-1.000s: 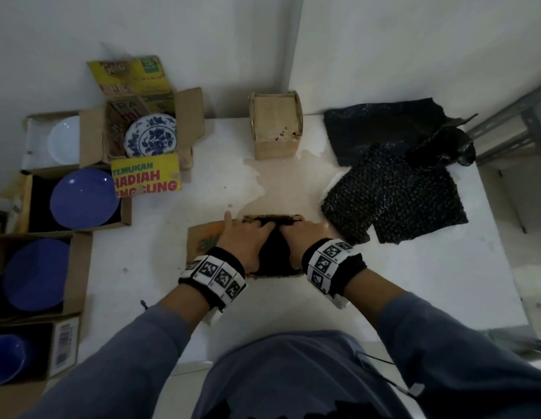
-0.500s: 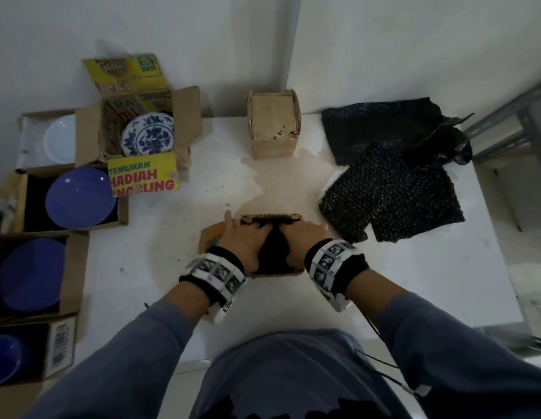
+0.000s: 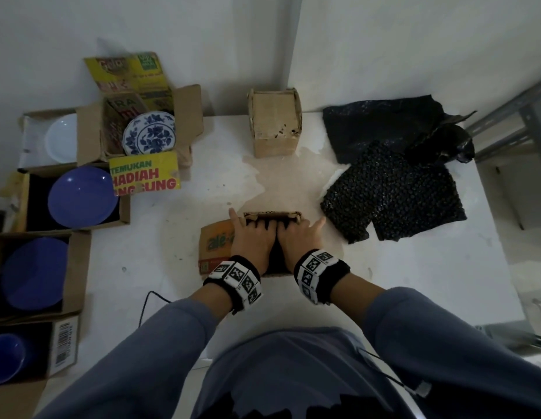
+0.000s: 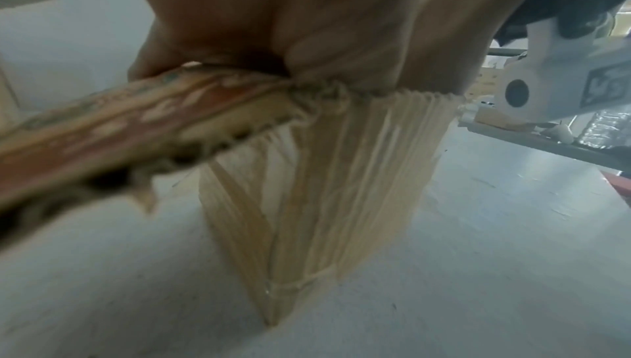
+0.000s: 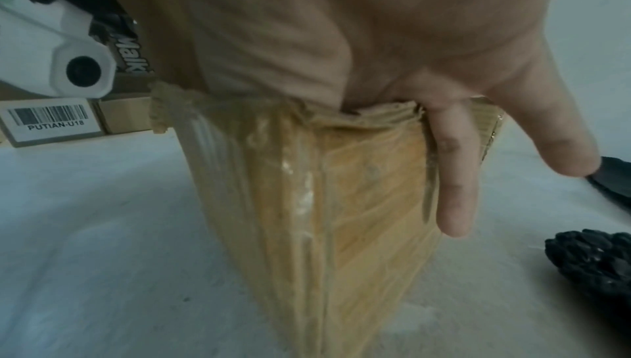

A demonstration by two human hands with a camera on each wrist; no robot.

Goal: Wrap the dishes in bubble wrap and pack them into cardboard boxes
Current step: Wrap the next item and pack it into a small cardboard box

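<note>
**A:** So what's actually seen here? An open cardboard box (image 3: 272, 213) is parked near the front edge of the white table (image 3: 414, 267), about mid-width, and both hands are pushed down into its mouth.

**B:** Yep. The left hand (image 3: 253, 237) and right hand (image 3: 297, 237) are laid side by side, touching, fingers stretched forward over something black inside. Nothing is seen being clamped; the fingers look spread, not curled. What's under them can't be made out, just dark stuff.

**A:** The printed flap (image 3: 216, 244) is folded out toward the left edge, partly hidden by the left wrist. In the left wrist view it's blurred badly, and the palm (image 4: 283, 26) is pressed on the box rim.

**B:** In the right wrist view, two fingers (image 5: 450, 175) are hung straight down the outside of the box wall (image 5: 358, 202). The rest is blocked by the palm.

**A:** Black bubble wrap (image 3: 393, 192) is piled toward the right edge. A blue-patterned plate (image 3: 149, 133) is sat in a box at the back left corner. Blue plates (image 3: 82, 197) are shown in boxes off the left edge, some cut off.
</note>
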